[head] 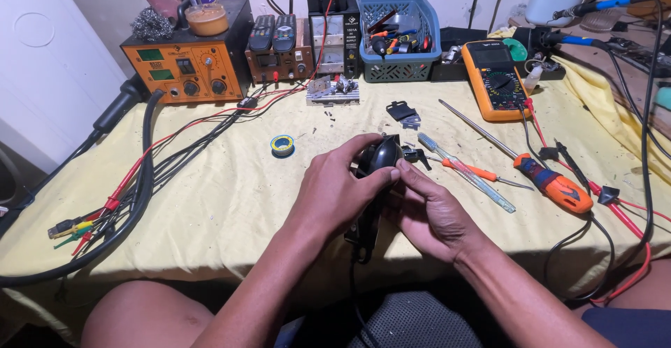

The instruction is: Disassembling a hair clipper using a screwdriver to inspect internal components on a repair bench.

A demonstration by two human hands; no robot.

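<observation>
Yellow cloth (231, 201) covers the workbench I am looking down on, pushed against a white wall, and going left to right I see the tools kept in a row at the back so the middle stays free for handwork. At far left a bundle of black and red cables (140, 180) trails off the edge from the orange soldering station (185, 65), which stands upright against the wall with a tin of flux on top. A small spool of solder wire (282, 145) lies flat on the cloth, well apart from the hands. At centre, my left hand (335, 194) curls over a black rounded plastic device (381, 156), fingers closed around its upper side and thumb underneath, lifting it just off the cloth so it can be turned. My right hand (430, 212) meets it from the other side, fingertips pinched shut on the device's edge, touching the left thumb. Behind stands a blue basket (398, 37) of small tools. Right of the hands lie an orange-handled screwdriver (552, 184) and a yellow multimeter (495, 79), face up, within reach.
</observation>
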